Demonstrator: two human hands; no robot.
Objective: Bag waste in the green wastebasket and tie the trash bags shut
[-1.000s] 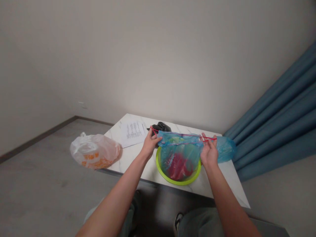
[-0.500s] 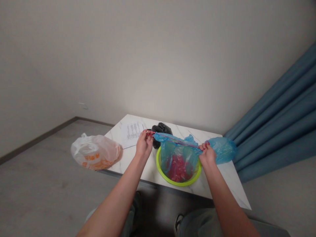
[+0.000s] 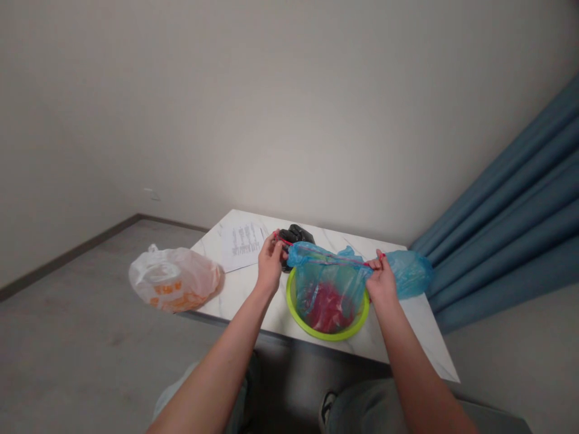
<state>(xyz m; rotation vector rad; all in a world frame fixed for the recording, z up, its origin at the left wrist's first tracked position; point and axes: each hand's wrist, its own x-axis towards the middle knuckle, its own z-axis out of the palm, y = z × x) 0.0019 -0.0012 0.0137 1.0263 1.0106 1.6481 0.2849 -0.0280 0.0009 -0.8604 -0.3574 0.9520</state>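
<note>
A translucent blue drawstring bag (image 3: 332,277) hangs with its mouth drawn sideways between my hands. Its lower part sits inside a lime green basin (image 3: 304,327), where red plastic (image 3: 330,307) shows. My left hand (image 3: 271,259) is closed on the red drawstring at the bag's left end. At the right end, my right hand (image 3: 381,278) is closed on the drawstring, a red bit of it showing by the fingertips. Behind the left hand lies a bundle of black plastic bags (image 3: 296,234). Another blue plastic bag (image 3: 411,274) rests just past my right hand.
All this stands on a white marbled table (image 3: 253,310) against the wall. A printed sheet (image 3: 244,244) lies at the back left. A white and orange plastic bag (image 3: 176,280) overhangs the left edge. Blue curtains (image 3: 506,235) hang close on the right.
My left hand has moved slightly right, toward the bag. The fingers of my right hand have lifted a little, and the drawstring is less stretched between the hands.
</note>
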